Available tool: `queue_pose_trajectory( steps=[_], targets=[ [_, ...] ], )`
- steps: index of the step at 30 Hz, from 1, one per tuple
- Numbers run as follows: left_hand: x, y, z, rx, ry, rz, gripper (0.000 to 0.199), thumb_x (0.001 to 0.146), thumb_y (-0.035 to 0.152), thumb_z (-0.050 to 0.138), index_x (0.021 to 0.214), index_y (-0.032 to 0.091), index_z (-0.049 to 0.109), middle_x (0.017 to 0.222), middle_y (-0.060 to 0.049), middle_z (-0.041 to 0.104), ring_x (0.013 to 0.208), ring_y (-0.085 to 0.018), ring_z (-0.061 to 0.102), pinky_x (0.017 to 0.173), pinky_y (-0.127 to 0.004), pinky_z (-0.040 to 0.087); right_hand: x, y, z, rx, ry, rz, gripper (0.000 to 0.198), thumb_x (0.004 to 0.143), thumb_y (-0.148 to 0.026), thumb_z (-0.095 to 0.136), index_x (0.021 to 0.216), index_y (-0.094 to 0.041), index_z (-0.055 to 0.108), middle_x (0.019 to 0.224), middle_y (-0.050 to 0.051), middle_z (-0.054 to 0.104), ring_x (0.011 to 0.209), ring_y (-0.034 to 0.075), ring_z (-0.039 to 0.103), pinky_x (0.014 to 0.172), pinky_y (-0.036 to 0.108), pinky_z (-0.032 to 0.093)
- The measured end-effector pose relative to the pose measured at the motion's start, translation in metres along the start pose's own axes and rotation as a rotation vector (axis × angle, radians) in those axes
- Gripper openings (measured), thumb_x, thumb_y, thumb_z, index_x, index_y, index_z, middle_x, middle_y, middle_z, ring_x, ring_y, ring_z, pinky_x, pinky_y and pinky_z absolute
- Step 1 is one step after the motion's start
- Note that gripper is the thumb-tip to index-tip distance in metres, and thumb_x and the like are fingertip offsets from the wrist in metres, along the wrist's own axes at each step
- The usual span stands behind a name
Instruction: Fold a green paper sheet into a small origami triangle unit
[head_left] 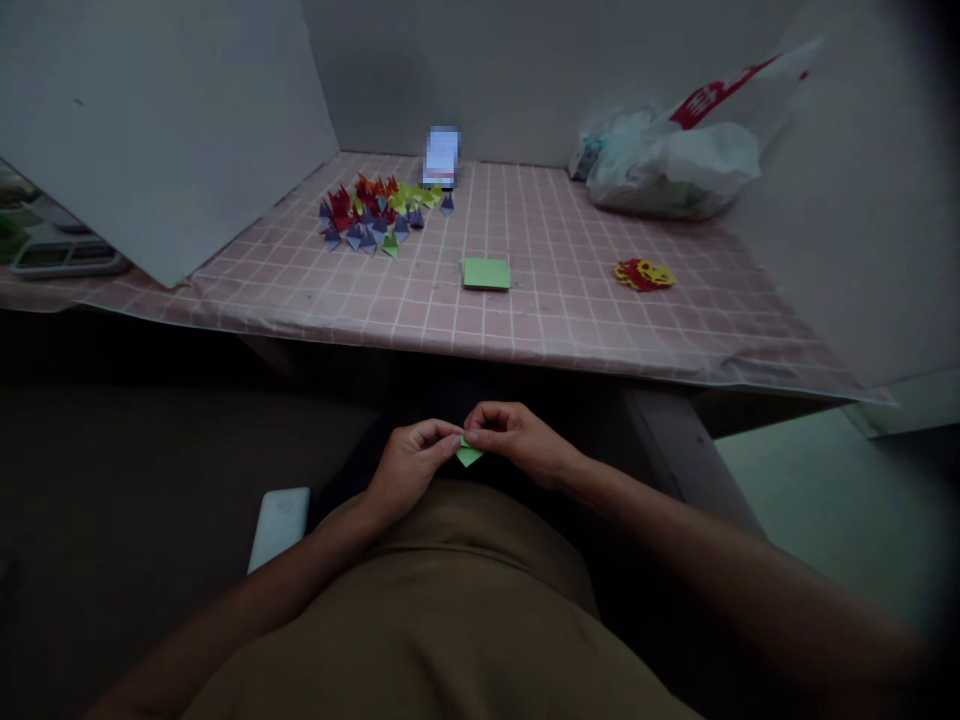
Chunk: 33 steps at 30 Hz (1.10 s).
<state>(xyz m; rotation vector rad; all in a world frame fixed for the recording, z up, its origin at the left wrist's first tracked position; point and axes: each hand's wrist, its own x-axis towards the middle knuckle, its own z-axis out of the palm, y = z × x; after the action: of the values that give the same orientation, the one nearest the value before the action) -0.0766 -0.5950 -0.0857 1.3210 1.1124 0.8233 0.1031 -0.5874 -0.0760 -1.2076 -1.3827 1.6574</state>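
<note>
Over my lap, both hands pinch one small piece of folded green paper (469, 457). My left hand (411, 462) grips its left side between thumb and fingers. On the other side, my right hand (519, 440) has its thumb and curled forefinger closed on the upper right part. A pointed lower corner of the paper sticks out below the fingertips; its upper part is mostly hidden by them. On the table ahead lies a stack of green paper sheets (486, 273). Farther left stands a cluster of small folded paper pieces (367, 226) in red, orange, yellow, purple and green.
A pink checked cloth covers the table (555, 320). A lit phone (442, 157) leans at the back. Yellow and red looped pieces (643, 274) lie to the right, before a white plastic bag (675, 170). A white power bank-like block (279, 527) rests by my left side.
</note>
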Motion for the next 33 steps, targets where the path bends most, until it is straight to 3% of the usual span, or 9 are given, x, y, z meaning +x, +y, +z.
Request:
queue_pose_trajectory(
  steps=[20,33],
  targets=[
    [0.0008,-0.0001,0.0011,-0.109,-0.007,-0.041,0.018,0.078,0.033,0.067,0.079,0.016,0.073,0.075,-0.003,0.07,0.072,-0.016,0.059,0.071,-0.027,0.043,0.0004,0.0028,-0.0017,-0.303,0.031,-0.169,0.018,0.08,-0.031,0.063,0.071,-0.016,0.058,0.065,-0.002,0.053,0.062,0.012,0.045,0.059,0.025,0.033],
    [0.0038,-0.0035,0.0005,-0.097,0.057,-0.041,0.021,0.078,0.036,0.067,0.08,0.016,0.072,0.074,-0.003,0.069,0.07,-0.016,0.059,0.068,-0.027,0.044,-0.002,0.0007,0.0024,-0.211,0.057,-0.087,0.016,0.079,-0.032,0.062,0.073,-0.017,0.058,0.064,-0.002,0.054,0.06,0.012,0.046,0.058,0.026,0.034]
  ],
)
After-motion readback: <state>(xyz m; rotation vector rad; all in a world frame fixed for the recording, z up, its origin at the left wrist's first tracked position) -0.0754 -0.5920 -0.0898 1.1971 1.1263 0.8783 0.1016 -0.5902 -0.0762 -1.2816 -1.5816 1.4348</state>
